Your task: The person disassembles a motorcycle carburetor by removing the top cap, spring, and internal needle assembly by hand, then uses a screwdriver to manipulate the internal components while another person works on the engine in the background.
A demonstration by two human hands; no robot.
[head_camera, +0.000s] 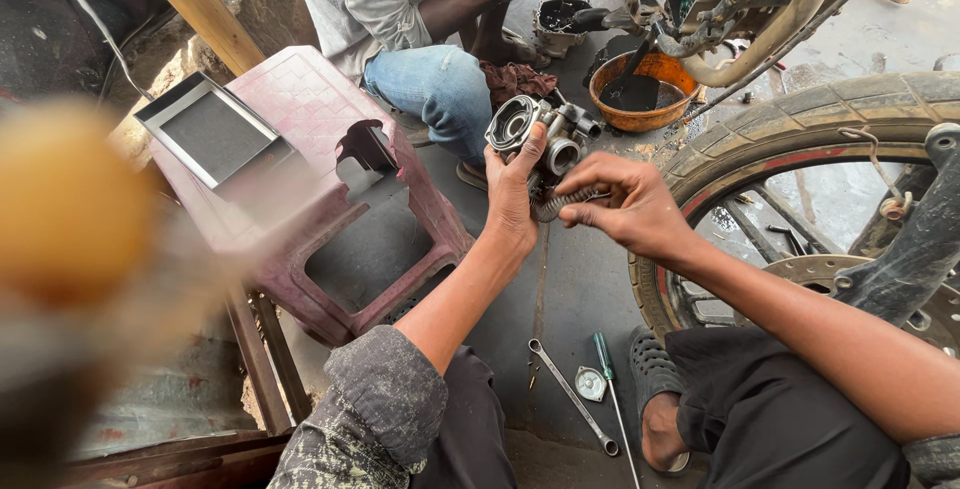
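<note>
Over the oily floor [575, 279], between the knees: a metal carburettor body [545, 144] is held up in the air, well clear of the ground.
Left hand [512, 189]: the grip is clenched round the lower side of the carburettor body, thumb laid up against its round opening.
Right hand [625, 204]: the fingertips are pinched on a small coiled spring [565, 204] at the underside of the body; whether the spring is seated or loose cannot be told.
Drop risk: the body is carried by one hand only; if the left grip is loosened on an oily surface, the casting is likely to fall onto the floor and be dented or fouled with grit.
Spring risk: the spring is held by fingertips alone; if pressure is released sideways, it could be flung off and lost among the debris by the tyre [800, 124].
Contamination risk: open ports are turned upward and outward; dirt from the fingers could be carried in.
Underfoot: a ring spanner [570, 394], a green-handled screwdriver [607, 364] and a small round part [590, 384] lie just beside the sandalled foot [655, 399]; these could be kicked or trodden on.
Nearby: an orange bowl of dark oil [645, 89] stands beyond the hands, close to a second person's knee [440, 84]; it could be tipped by a dropped part.
Left side: a maroon plastic stool [330, 189] carries a grey tray [210, 134], well apart from the work.
</note>
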